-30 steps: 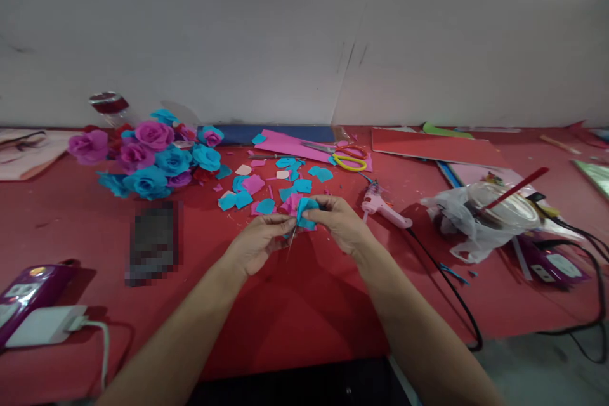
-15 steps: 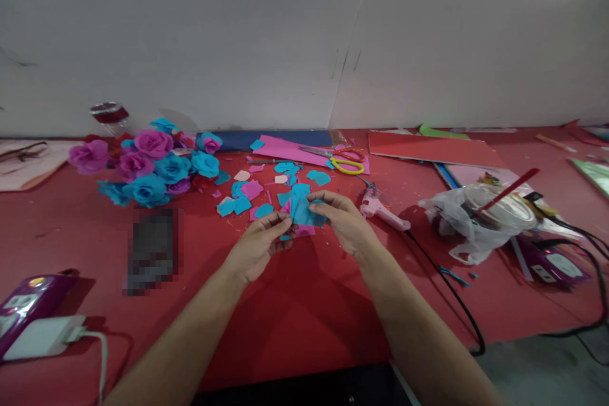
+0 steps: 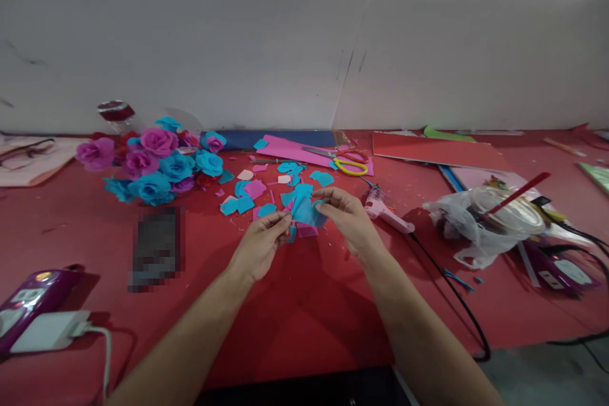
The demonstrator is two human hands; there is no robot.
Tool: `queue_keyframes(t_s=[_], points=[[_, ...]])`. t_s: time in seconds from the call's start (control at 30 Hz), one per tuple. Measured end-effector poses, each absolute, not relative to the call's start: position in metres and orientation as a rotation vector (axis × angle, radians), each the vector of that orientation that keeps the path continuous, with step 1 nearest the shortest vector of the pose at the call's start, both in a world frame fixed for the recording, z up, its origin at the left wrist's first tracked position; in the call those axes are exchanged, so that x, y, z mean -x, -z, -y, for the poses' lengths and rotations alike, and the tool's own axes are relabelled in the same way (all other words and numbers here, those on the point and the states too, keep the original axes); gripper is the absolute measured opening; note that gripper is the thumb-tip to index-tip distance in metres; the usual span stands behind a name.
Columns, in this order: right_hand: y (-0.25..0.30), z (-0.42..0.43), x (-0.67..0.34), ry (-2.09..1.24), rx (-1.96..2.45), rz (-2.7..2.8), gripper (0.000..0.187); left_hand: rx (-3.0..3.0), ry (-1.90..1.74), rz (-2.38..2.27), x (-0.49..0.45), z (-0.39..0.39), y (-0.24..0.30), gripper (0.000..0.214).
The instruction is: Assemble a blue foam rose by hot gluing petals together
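Observation:
Between both hands, just above the red table (image 3: 295, 311), is a blue paper petal piece (image 3: 303, 209). My left hand (image 3: 259, 246) pinches its lower left edge with thumb and fingertips. My right hand (image 3: 349, 219) grips its right side, fingers curled round it. Behind the hands lies a scatter of cut blue and pink paper petals (image 3: 252, 193). A pink scrap (image 3: 307, 230) lies under the blue piece.
A bunch of blue and purple paper roses (image 3: 157, 162) lies at the left. Yellow-handled scissors (image 3: 345, 162) rest on pink paper, a pink glue gun (image 3: 385, 212) with a black cord sits at right, beside a plastic cup in a bag (image 3: 495, 222). Power strips lie at both sides.
The hands have shifted slightly away from me, and the blue piece has been opened out wider between them. The view has moved a little.

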State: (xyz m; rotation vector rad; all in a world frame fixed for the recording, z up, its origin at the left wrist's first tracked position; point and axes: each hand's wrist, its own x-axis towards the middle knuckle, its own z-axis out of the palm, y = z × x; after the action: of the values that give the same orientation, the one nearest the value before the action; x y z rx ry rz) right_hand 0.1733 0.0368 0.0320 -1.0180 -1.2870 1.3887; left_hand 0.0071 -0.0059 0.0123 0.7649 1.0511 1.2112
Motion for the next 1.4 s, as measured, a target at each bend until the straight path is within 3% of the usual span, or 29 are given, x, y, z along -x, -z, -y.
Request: queue_keyframes(t_s=[0.53,1.0,1.4], points=[[-0.031,-0.036,-0.1741,-1.162,1.051,1.531,0.024,-0.683,-1.172,-1.187,-0.0008,0.007,-0.0143,0.024],[-0.0249,-0.0359,-0.1732,-1.14,1.033,1.594,0.025,-0.641,-1.173,-1.229,-0.0015,0.0073,-0.0129,0.029],[-0.0324,-0.0318,-0.1704,-1.123,1.058,1.623,0.026,-0.701,-1.221,-1.211,-0.0026,0.0063,-0.0121,0.02]])
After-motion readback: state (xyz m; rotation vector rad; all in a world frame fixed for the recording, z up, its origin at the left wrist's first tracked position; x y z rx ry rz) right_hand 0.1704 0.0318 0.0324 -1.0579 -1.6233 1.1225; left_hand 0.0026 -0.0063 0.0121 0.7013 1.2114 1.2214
